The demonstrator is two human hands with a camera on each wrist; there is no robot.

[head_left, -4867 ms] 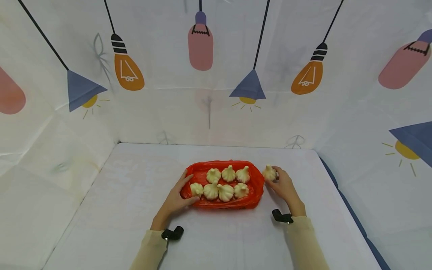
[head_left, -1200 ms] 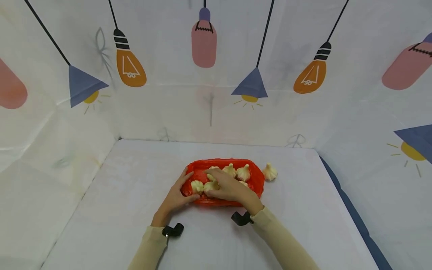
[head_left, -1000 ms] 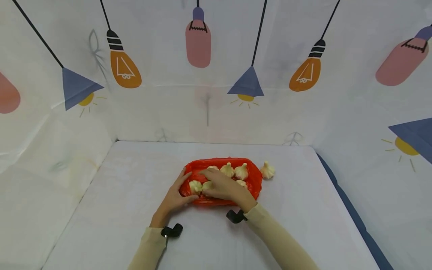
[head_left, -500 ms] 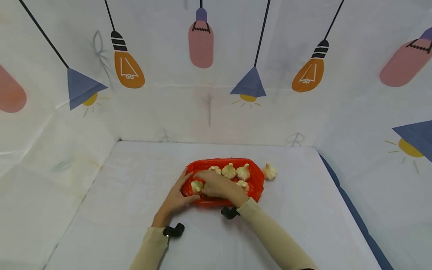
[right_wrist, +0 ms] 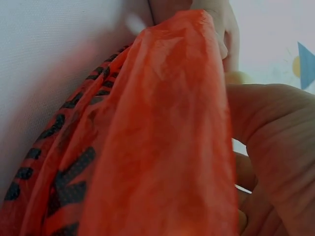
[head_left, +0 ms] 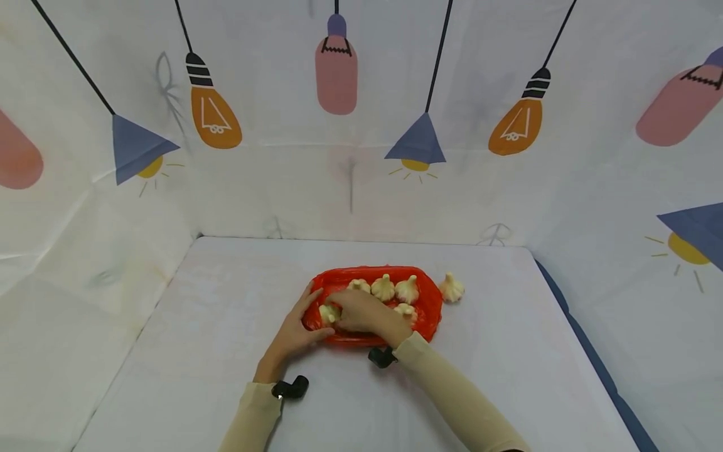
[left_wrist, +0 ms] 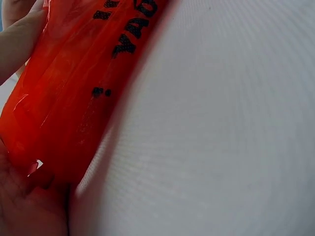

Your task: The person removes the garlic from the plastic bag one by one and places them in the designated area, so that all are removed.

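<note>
right hand [head_left: 361,312] let go of the garlic bulb [head_left: 451,288] it set on the table [head_left: 198,326] beside the red bag [head_left: 429,314], then crossed over into it. now it's slid further left, fingers closing round the leftmost bulb [head_left: 327,312].

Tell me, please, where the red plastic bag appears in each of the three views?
Head: red bag at table centre, between both hands.
Left wrist: it fills the upper left, black print showing.
Right wrist: it covers the centre and lower left.
Shared landmark: the white table.
</note>
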